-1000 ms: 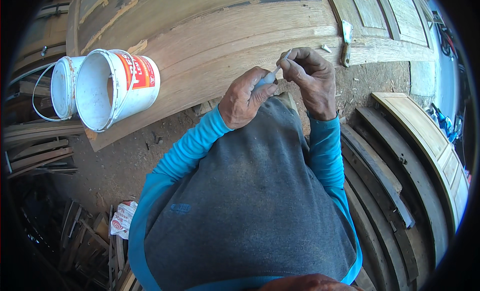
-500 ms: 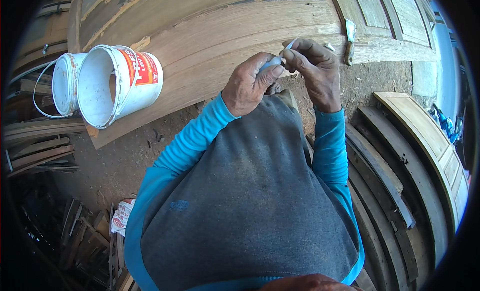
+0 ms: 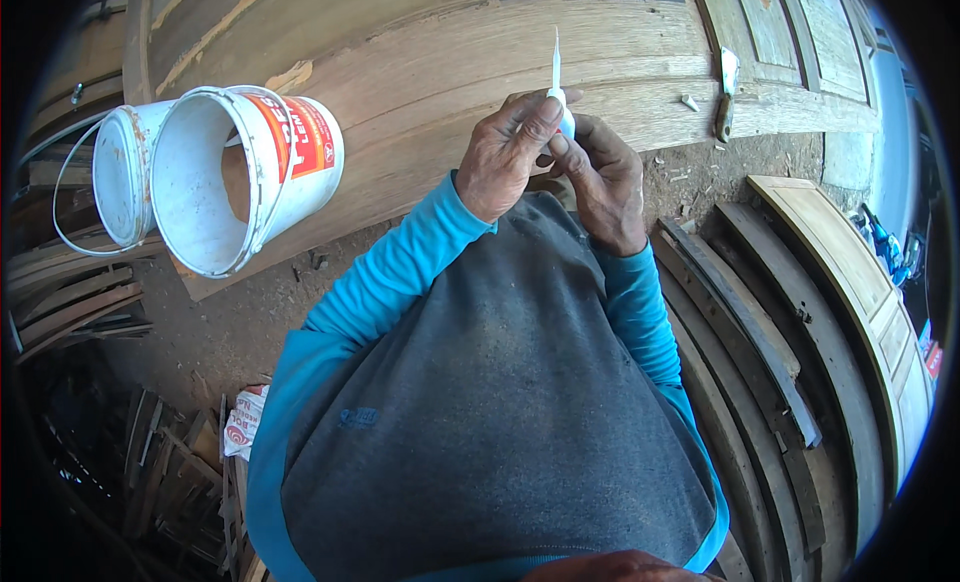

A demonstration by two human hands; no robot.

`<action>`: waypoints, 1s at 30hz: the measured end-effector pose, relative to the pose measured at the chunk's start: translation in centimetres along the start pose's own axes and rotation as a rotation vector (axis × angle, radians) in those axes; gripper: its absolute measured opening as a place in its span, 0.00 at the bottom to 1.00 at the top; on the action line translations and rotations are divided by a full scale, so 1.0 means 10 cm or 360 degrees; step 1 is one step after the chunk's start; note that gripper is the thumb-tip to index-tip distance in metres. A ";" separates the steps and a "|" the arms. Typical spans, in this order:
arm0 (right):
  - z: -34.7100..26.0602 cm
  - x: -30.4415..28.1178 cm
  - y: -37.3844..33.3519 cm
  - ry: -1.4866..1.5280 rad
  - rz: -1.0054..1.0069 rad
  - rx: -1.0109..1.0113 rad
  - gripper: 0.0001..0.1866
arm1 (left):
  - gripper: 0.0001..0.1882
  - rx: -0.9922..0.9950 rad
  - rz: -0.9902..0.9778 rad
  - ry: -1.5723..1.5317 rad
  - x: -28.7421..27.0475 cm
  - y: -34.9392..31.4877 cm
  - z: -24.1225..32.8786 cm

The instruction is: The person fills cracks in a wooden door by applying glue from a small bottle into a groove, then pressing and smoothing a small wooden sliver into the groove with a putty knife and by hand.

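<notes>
A small white nozzle bottle [image 3: 567, 123] stands upright between my hands, its long thin tip pointing away from me over a wooden door panel [image 3: 450, 102]. My left hand [image 3: 500, 162] is closed round it, with the thumb pressed near the base of the nozzle. My right hand [image 3: 608, 187] is closed against its other side, thumb and fingers bent around the lower part. Fingers cover most of the bottle's body. To the right on the wood lie a scraper [image 3: 728, 94] with a worn handle and a small white piece [image 3: 689, 102].
Two white buckets [image 3: 205, 172] with wire handles lie tipped at the left of the panel. Long dark boards [image 3: 790, 312] and a pale panelled door [image 3: 835, 252] are stacked at right. Scrap wood [image 3: 170, 472] and a printed bag [image 3: 245, 422] lie lower left.
Earlier my right fingers pinched a thin tip beside the bottle in my left hand. Now the bottle is turned upright, its nozzle in plain view, and my right hand has dropped to its lower side.
</notes>
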State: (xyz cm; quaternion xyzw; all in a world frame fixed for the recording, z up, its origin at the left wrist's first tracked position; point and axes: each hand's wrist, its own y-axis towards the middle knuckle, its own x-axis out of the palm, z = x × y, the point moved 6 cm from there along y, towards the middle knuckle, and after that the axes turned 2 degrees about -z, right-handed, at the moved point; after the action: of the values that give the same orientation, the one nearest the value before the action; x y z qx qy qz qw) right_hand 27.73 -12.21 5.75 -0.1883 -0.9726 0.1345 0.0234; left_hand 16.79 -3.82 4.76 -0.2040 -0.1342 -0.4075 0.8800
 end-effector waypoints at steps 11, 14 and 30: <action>-0.06 -1.93 0.68 0.0050 0.0529 -0.0167 0.18 | 0.23 0.0573 0.0981 0.1024 -0.87 0.13 0.07; -0.14 -2.33 0.94 -0.0083 0.0575 -0.0127 0.21 | 0.19 0.0620 0.1383 0.1368 -1.23 -0.02 0.02; -0.21 -2.68 1.64 -0.0429 0.0470 -0.0102 0.15 | 0.15 0.0504 0.1816 0.1512 -1.25 -0.02 -0.05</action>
State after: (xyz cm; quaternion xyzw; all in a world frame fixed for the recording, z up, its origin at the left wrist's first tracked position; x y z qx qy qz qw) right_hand 58.68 -6.98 3.50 -0.3098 -0.9325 0.1294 -0.1329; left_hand 8.81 4.11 -0.65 0.0844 0.3287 0.0909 0.9363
